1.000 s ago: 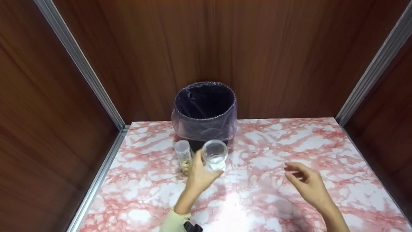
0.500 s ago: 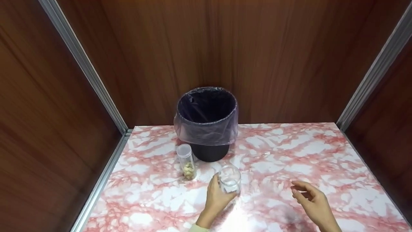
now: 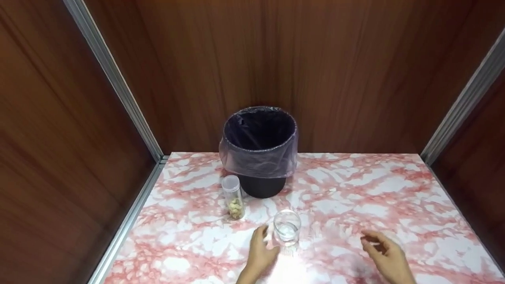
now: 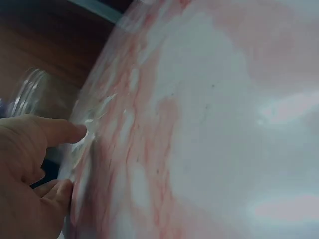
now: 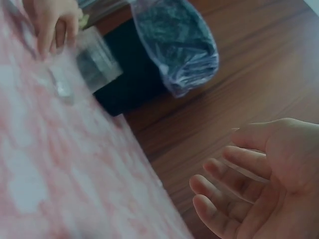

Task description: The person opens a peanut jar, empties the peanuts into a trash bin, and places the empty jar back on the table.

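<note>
1. Clear tube [image 3: 232,198] with a whitish lid and pale pieces low inside: upright on the left, just beside the bin.
2. Left hand [image 3: 261,252]: near side, thumb and fingers spread wide, at the clear cup's left; I cannot tell whether the thumb touches it.
3. Bin [image 3: 263,187], purple-lined: far middle.
4. Clear cup [image 3: 287,228]: upright on the table [image 3: 339,205], nearer than the bin.
5. Right hand [image 3: 387,258]: near right, loosely curled, holding nothing.

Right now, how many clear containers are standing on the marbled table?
2. From the head view, a lidded jar stands at the front left of the black bin, and a clear cup just right of the left hand. The bin could hide more.
</note>
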{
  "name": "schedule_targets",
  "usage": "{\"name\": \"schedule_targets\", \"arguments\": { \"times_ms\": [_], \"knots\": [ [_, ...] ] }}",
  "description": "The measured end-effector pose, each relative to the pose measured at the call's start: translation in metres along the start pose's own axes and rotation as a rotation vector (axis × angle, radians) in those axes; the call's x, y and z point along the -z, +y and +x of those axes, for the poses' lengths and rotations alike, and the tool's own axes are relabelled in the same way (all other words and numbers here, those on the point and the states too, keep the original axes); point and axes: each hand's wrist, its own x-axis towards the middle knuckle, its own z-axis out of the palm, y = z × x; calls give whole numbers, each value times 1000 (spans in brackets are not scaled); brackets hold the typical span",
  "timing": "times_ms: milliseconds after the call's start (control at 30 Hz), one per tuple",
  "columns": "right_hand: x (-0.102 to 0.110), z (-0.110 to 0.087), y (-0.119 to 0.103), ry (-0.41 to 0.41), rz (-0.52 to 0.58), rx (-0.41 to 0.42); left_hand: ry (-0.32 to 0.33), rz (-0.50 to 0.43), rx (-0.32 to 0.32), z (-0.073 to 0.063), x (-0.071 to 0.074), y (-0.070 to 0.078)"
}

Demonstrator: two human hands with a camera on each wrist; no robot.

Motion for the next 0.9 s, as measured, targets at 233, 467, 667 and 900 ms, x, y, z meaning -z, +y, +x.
{"name": "schedule_targets", "arguments": {
  "times_ms": [233, 467, 667, 900],
  "knots": [
    [-54, 0, 6, 91, -251, 250, -136, -206, 220, -28, 42, -6],
    [-127, 45, -96, 109, -357, 717, -312, -200, 314, -51, 62, 1],
    [-195, 100, -191, -72, -511, 895, -280, -188, 294, -56, 68, 3],
    [-253, 130, -229, -272, -778, 747, -187, -164, 246, -60, 68, -1]
  ]
}}
